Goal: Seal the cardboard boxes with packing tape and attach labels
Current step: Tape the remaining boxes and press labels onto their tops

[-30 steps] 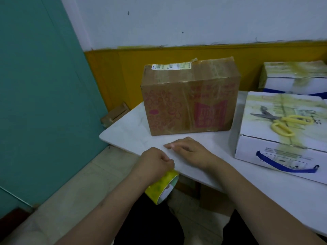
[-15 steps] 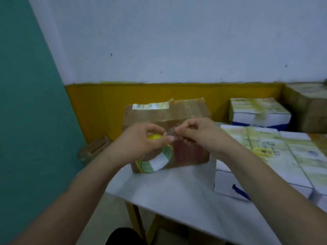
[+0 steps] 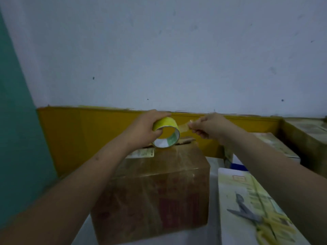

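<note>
A brown cardboard box (image 3: pixel 159 188) with red print stands on the white table, a pale label (image 3: pixel 141 153) on its top near the far left edge. Above its far edge my left hand (image 3: pixel 141 129) grips a yellow roll of packing tape (image 3: pixel 166 131), thumb through the core. My right hand (image 3: pixel 208 126) pinches the free end of the tape (image 3: pixel 184 127), a short clear strip stretched between roll and fingers.
A white box (image 3: pixel 247 200) with yellowish taped top lies to the right, yellow-handled scissors (image 3: pixel 256 220) on it. More taped boxes (image 3: pixel 276 144) stand behind it by the yellow wall band. A teal wall closes the left side.
Both hands rose from the table's edge to above the brown box. The right hand took hold of the tape end and pulled a short strip off the roll. The camera moved closer.
</note>
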Available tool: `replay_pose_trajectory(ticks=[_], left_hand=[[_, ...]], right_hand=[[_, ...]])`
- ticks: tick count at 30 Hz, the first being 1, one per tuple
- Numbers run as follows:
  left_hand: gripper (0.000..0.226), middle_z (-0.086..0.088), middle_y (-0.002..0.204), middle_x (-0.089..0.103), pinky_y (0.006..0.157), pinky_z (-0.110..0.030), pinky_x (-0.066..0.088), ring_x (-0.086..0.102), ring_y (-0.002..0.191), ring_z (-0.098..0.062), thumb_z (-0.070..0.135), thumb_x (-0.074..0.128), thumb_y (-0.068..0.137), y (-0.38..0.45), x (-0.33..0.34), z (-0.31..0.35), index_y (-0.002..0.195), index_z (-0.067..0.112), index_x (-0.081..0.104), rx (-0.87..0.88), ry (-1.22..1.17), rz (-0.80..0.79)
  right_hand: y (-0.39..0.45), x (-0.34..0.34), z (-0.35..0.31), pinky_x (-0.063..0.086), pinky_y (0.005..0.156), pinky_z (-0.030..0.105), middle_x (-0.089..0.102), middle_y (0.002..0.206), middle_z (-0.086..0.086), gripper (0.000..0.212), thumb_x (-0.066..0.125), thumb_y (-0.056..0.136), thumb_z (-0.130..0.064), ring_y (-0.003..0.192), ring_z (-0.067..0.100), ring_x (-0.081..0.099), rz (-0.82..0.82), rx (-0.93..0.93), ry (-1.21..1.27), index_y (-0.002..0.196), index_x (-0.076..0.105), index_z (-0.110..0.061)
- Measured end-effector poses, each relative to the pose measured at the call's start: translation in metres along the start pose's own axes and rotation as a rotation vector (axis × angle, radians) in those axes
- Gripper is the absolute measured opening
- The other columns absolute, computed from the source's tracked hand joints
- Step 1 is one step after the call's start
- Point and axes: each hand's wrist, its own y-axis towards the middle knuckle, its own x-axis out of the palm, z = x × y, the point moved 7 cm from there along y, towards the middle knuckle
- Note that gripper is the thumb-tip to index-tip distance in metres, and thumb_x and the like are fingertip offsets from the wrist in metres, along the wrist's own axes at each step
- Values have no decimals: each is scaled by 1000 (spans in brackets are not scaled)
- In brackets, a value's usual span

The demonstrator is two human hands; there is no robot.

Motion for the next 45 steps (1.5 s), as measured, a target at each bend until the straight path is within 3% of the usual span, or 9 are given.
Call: replay_pose_trajectory(ticks=[6,11,15,21,31,35,38,42,45], left_hand=[[63,9,83,60,59,-23,40,51,63,-10,13,60,97,-12,40,-22,147,45,39,-118,-279,18],[24,7,85,58,76,-33,45,55,77,-11,12,64,96,-18,51,-29,117,23,59,-254,-488,33],[28,15,94,64,78,-20,45,58,81,8,9,62,93,-20,12,-41,95,37,62,-225,-553,410],[44,-1,110,53,80,-27,37,49,101,-14,16,43,82,-19,23,-32,120,12,65,-109,-236,259],[32,-5,100,47,71,-24,36,44,88,-13,17,42,82,-19,24,-33,107,26,59,-144,-246,296],[32,-4,98,46,71,-14,35,44,88,-14,16,42,83,-17,25,-35,107,26,60,-142,-233,300],[37,-5,100,48,70,-16,33,45,90,-16,15,42,82,-17,26,-35,111,15,64,-132,-205,306],[35,-3,100,47,70,-23,34,44,89,-14,15,41,82,-18,25,-33,109,17,63,-110,-204,307],[29,-4,98,48,67,-30,36,44,87,-16,16,40,81,-20,25,-34,102,18,60,-132,-221,303]], right_hand=[[13,18,50,45,47,17,60,58,3,27,74,89,-23,48,8,51,-37,76,40,72,65,-5],[10,10,60,43,46,16,58,59,1,25,71,91,-24,49,9,49,-38,96,78,76,65,-5],[4,-31,72,41,53,22,55,63,0,25,69,92,-29,59,12,48,46,154,28,77,67,-9],[-9,-47,113,44,67,34,57,74,12,27,73,89,-27,70,23,50,108,236,-20,76,67,-4],[-15,11,131,42,60,27,58,65,5,29,64,96,-18,59,15,48,-18,323,-24,70,59,-7],[-14,36,132,53,70,32,56,77,8,10,55,97,-2,65,16,53,-57,392,7,99,65,-2],[-15,45,133,45,66,29,54,82,11,33,53,98,-4,73,21,50,-114,457,-39,130,53,4],[-17,38,128,49,57,23,49,76,6,26,42,101,0,63,16,51,-80,452,-132,78,49,-9],[-23,35,128,47,42,23,50,70,8,18,51,100,-6,46,14,53,-91,497,-231,83,47,-6]])
